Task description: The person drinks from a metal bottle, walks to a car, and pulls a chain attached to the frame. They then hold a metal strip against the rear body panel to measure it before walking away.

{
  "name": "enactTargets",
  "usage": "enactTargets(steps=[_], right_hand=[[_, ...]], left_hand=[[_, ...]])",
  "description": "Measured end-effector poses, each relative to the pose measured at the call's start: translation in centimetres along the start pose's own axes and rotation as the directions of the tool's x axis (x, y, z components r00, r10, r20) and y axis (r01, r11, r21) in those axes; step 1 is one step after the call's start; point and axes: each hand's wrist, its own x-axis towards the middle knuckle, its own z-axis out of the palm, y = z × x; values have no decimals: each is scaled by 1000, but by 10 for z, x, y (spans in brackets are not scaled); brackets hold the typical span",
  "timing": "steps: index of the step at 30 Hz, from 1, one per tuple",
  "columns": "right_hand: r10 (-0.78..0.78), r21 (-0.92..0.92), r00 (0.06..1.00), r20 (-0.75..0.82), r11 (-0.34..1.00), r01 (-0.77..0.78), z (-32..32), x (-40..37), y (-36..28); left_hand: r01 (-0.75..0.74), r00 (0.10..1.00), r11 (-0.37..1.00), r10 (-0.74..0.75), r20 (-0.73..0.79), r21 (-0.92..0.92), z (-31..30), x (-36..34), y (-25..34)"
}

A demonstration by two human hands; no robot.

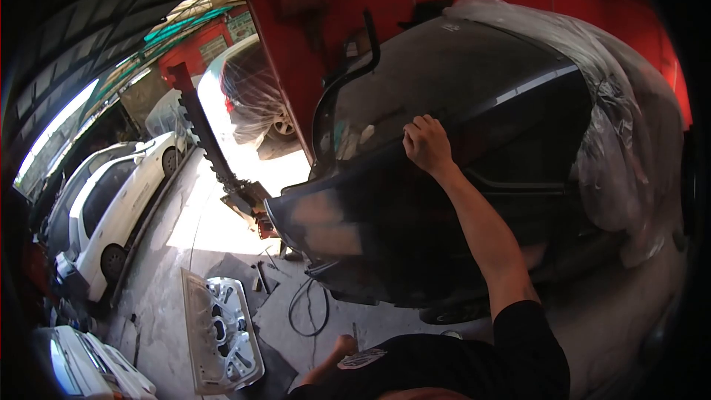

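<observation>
My right hand point(428, 142) is raised at the end of my outstretched arm, against the upper side of a dark car point(385, 215). Its fingers are curled closed near the lower edge of the dark glass point(415, 78). Whatever they may hold is hidden. Low in front of my body is my left hand point(342, 347), partly cut off by my dark shirt. Its fingers look closed, and a thin stick-like thing point(355, 335) rises right beside them, too small to name. Clear plastic sheeting point(615, 141) drapes over the right part of the car.
A silver car panel with cut-outs point(235, 326) lies on the concrete floor, near a looped black hose point(309, 310) and small tools point(261, 278). A toothed metal post point(198, 122) stands left of the car. White cars point(118, 207) are parked further left.
</observation>
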Motion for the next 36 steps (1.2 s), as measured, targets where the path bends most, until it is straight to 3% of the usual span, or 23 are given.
enactTargets(steps=[2, 4, 5, 7, 8, 10, 11, 14, 16, 17, 19, 23, 25, 26, 28, 32, 34, 35, 36], right_hand=[[-11, -1, 1000, -3, 1000, 11, 1, 2, 0], [-13, 0, 1000, -10, 1000, 13, 1, 1, 0], [-13, -3, 1000, -12, 1000, 13, 1, 0, 0], [-3, -2, 1000, -13, 1000, 3, 2, 0, -1], [-1, -4, 1000, -18, 1000, 1, 1, 0, -1], [1, -10, 1000, 10, 1000, -1, -1, 0, -2], [-1, -8, 1000, 4, 1000, 1, -1, 0, -2], [-20, 1, 1000, -17, 1000, 20, -1, 1, -2], [-15, -1, 1000, -9, 1000, 15, -3, 3, -3], [-19, -1, 1000, -11, 1000, 19, -3, 3, -3], [2, -1, 999, 33, 1000, -2, -2, 3, -2], [6, -5, 999, 39, 1000, -6, -6, 5, -6], [8, 5, 999, 47, 1000, -8, -5, 5, -6], [3, 7, 999, 51, 1000, -4, -4, 5, -6], [-8, -7, 999, 34, 1000, 8, -3, 5, -5], [-15, -5, 1000, -6, 1000, 15, -3, 6, -4], [-10, -15, 1000, 3, 1000, 10, -3, 5, -5], [-8, -14, 1000, 8, 1000, 8, -4, 5, -6], [-9, -27, 1000, 23, 1000, 9, -5, 6, -7]], left_hand=[[-3, 1000, 1000, 3, 27, 10, -4, 2, 4], [116, 993, 974, -116, 7, -194, -1, 0, 7], [114, 993, 975, -115, 5, -192, -1, 0, 7], [255, 965, 839, -250, 76, -481, -4, -3, 7], [254, 966, 841, -250, 74, -477, -6, -1, 8], [198, 980, 959, -187, 75, -203, -3, 0, 10], [201, 979, 959, -190, 71, -201, -1, -2, 10], [223, 967, 933, -247, -54, -282, 4, -8, 10], [287, 942, 756, -335, 29, -589, 7, -8, 7], [285, 941, 755, -336, 25, -591, 7, -10, 6], [106, 960, 791, -239, -145, -602, 5, -18, 9], [131, 965, 827, -231, -120, -546, 22, -8, 16], [355, 869, 561, -494, 42, -747, 28, -8, 20], [354, 868, 557, -494, 44, -751, 31, -8, 18], [126, 974, 855, -202, -99, -504, 30, -7, 11], [202, 941, 815, -316, -125, -544, 27, 2, 4], [54, 994, 991, -64, -84, -119, 15, 11, -1], [54, 995, 991, -64, -79, -122, 12, 12, -4], [93, 990, 941, -124, -74, -324, 6, 12, -9]])
